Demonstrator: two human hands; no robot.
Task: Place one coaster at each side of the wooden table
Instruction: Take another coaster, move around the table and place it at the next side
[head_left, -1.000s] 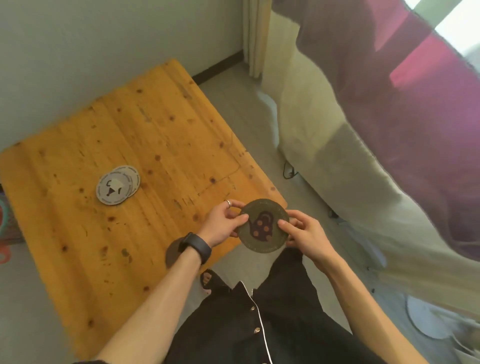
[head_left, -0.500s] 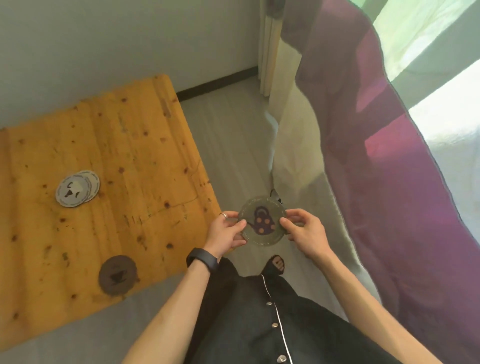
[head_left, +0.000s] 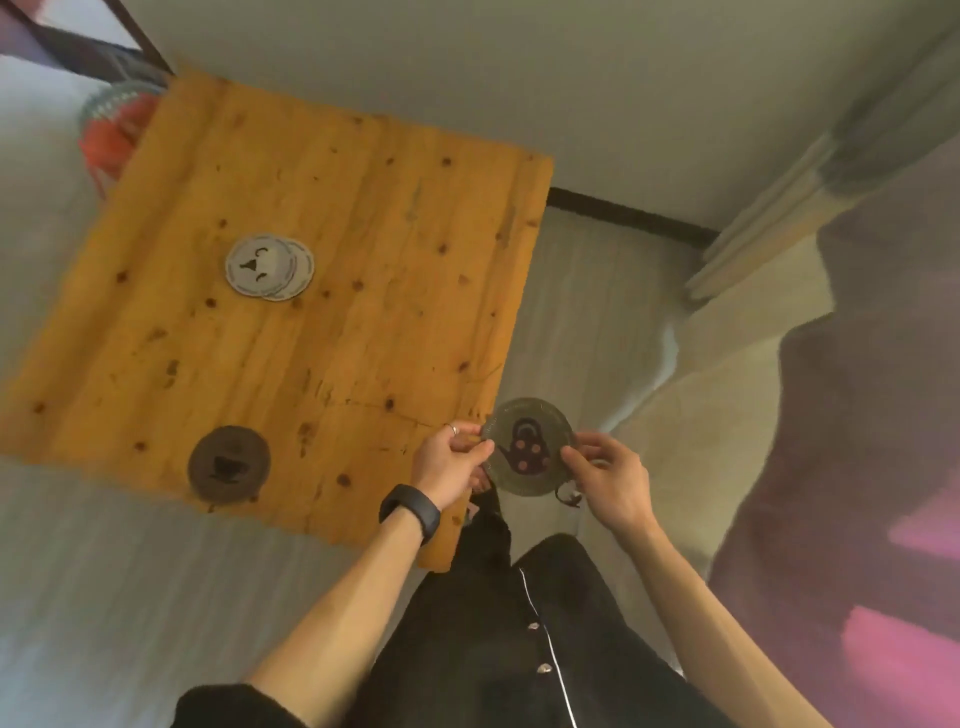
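Note:
A grey-green round coaster with a teapot picture (head_left: 527, 446) is held flat between my left hand (head_left: 451, 465) and my right hand (head_left: 608, 475), just off the right edge of the wooden table (head_left: 363, 270), over the floor. A dark brown coaster with a cup picture (head_left: 228, 464) lies on the table near its front edge. Two overlapping pale grey coasters (head_left: 269, 266) lie near the middle of the tabletop.
A grey wall runs behind the table. To the right hang a pale curtain (head_left: 727, 415) and purple-pink fabric (head_left: 872, 467). A red and white object (head_left: 111, 130) stands beyond the table's far left corner. Grey floor surrounds the table.
The view has swung back left, so the table fills more of the frame. Both hands keep hold of the teapot coaster, which now sits closer to the table's right edge.

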